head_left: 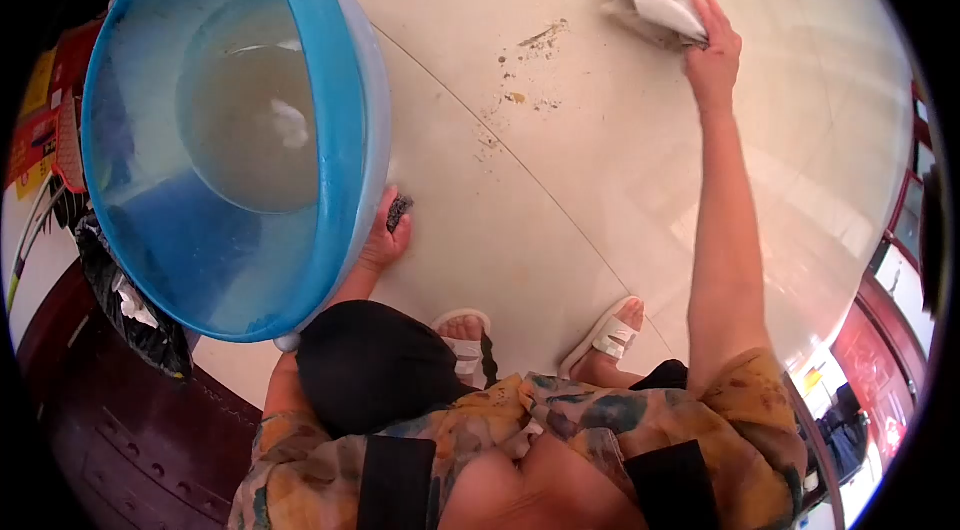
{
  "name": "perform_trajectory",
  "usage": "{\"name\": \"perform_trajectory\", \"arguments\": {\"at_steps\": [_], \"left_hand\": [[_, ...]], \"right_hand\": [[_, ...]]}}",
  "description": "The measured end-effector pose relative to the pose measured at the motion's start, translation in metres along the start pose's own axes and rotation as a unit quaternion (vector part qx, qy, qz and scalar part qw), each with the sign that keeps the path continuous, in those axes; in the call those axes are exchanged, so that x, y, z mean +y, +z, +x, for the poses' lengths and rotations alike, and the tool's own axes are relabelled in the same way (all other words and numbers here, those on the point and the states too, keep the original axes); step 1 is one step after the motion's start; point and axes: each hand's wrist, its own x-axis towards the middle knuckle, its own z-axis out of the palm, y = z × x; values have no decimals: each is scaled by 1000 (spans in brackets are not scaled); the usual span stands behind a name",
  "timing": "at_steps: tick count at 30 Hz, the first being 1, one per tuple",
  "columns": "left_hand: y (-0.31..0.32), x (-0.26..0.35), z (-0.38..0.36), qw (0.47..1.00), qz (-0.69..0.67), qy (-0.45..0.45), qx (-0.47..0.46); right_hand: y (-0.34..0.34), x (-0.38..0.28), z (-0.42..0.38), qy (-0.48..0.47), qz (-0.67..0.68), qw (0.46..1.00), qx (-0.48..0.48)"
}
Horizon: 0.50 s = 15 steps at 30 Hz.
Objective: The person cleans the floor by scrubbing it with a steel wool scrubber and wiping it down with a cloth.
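A folded whitish cloth (650, 5) is gripped in my right hand (716, 55), its far side blurred, at the upper right over the tiled floor. My left hand (383, 242) is beside the blue basin (345, 130), partly covered by it, with its fingers round a dark grey scouring pad (399, 213). Murky water (235, 150) stands in the bottom of the basin, with a whitish patch on it. Between my hands, dark and brownish dirt (530, 70) is scattered over the pale tiles (570, 170), to the left of the cloth.
My sandalled feet (608, 335) are on the tiles below the dirt. A black plastic bag (130, 300) and dark red wooden furniture (130, 440) stand to the left, below the basin. Reddish furniture (880, 360) is at the far right.
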Motion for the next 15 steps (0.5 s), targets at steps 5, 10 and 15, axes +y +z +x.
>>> {"name": "perform_trajectory", "arguments": {"at_steps": [5,10,15], "left_hand": [[-4,-3,-1,999,38,6,-15],[-1,-2,-4,999,50,4,-2],[3,-6,-18,997,34,-56,-40]], "right_hand": [[89,39,-19,-28,-71,997,-25],[86,-120,-83,-105,109,983,-103],[37,-218,-185,-37,284,925,-251]]}}
